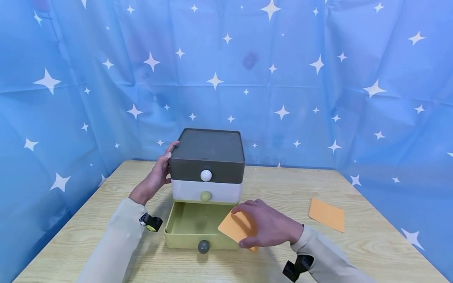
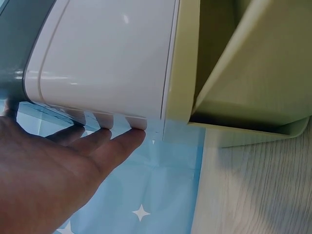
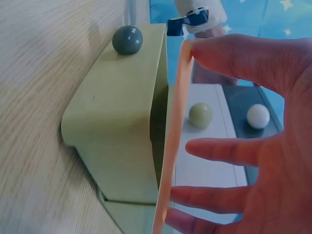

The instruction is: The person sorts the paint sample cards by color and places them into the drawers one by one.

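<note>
A stacked drawer unit has a dark grey top (image 1: 212,145), a white middle drawer (image 1: 189,190) with a green knob (image 1: 205,196), and a pulled-out green bottom drawer (image 1: 184,240) with a grey ball knob (image 1: 203,247). My left hand (image 1: 155,175) rests against the unit's left side; in the left wrist view its fingers (image 2: 109,148) lie extended along the white wall. Over the right front of the green drawer, my right hand (image 1: 267,224) pinches a thin orange rectangular pad (image 1: 233,227) between thumb and fingers. The right wrist view shows the pad (image 3: 170,141) edge-on.
Another orange rectangular pad (image 1: 327,215) lies flat on the wooden table (image 1: 283,188), right of the drawers. A blue curtain (image 1: 297,78) with white stars hangs behind and at both sides. A white knob (image 1: 206,175) sticks out of the top drawer.
</note>
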Demonstrator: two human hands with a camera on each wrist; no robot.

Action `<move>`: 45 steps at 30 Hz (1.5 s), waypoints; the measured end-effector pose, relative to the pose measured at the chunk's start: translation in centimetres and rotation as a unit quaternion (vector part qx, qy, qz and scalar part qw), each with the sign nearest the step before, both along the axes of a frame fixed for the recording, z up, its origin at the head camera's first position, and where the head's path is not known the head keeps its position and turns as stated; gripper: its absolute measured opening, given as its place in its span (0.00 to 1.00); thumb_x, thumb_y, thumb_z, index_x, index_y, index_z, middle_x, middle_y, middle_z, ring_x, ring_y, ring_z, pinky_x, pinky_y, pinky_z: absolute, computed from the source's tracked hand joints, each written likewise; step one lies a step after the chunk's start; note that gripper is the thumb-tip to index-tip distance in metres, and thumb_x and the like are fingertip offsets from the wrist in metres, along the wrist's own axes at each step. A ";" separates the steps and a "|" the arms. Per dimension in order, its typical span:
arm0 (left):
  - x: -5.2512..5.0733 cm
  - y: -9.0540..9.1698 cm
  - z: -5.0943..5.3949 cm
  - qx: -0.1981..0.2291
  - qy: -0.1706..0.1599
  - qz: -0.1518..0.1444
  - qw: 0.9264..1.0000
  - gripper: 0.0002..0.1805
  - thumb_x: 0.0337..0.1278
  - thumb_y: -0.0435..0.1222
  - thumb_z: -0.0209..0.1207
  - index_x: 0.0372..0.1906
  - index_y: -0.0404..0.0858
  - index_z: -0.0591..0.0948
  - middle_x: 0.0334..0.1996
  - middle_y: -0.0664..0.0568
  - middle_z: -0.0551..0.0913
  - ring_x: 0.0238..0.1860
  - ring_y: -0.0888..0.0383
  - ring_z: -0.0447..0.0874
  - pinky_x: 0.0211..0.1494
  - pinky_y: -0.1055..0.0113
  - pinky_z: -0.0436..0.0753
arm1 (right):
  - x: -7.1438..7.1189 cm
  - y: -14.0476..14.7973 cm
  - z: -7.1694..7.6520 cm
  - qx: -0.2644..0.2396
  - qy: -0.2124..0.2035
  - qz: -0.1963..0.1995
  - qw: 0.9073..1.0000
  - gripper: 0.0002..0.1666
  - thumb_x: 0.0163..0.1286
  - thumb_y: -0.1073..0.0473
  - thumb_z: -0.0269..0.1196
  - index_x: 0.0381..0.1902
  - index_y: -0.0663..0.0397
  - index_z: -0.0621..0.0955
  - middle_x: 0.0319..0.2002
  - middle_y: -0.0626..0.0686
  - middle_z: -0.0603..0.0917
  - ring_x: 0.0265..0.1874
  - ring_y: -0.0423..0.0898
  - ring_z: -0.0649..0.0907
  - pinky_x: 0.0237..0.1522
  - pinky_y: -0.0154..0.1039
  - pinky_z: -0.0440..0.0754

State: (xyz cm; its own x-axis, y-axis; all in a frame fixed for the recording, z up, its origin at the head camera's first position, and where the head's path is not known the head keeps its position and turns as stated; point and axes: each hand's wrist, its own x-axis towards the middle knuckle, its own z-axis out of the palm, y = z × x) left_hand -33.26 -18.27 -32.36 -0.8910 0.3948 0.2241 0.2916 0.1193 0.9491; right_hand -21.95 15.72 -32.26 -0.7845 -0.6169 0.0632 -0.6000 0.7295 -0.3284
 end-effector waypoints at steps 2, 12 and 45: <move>0.0 0.0 -0.1 0.002 -0.001 0.001 1.000 0.30 0.73 0.61 0.20 0.78 0.74 0.39 0.83 0.50 0.35 0.79 0.33 0.46 0.68 0.28 0.62 | -0.1 -0.8 0.0 0.004 -0.009 0.012 1.000 0.39 0.52 0.42 0.74 0.61 0.45 0.77 0.58 0.48 0.80 0.51 0.45 0.73 0.44 0.38 0.73; -0.2 0.1 -0.2 0.009 -0.001 -0.009 1.000 0.30 0.73 0.61 0.20 0.78 0.73 0.39 0.82 0.49 0.37 0.80 0.34 0.46 0.67 0.30 0.64 | -1.5 -4.0 -0.2 0.041 0.004 0.077 0.996 0.40 0.52 0.41 0.72 0.62 0.43 0.77 0.58 0.47 0.80 0.56 0.47 0.73 0.49 0.38 0.75; 0.0 -0.1 -0.1 0.005 0.001 -0.008 1.000 0.31 0.73 0.61 0.20 0.78 0.72 0.38 0.82 0.49 0.37 0.80 0.33 0.45 0.67 0.27 0.62 | -4.3 -6.3 -1.4 0.078 0.038 0.147 0.985 0.26 0.66 0.51 0.65 0.61 0.50 0.79 0.57 0.47 0.85 0.59 0.45 0.82 0.64 0.40 0.73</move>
State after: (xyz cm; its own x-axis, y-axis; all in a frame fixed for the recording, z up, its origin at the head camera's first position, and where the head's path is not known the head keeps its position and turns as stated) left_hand -33.26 -18.33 -32.44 -0.8844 0.4060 0.2300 0.2950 0.1045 0.9498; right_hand -26.25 9.39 -33.61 -0.5666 -0.8240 0.0006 -0.8117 0.5580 -0.1728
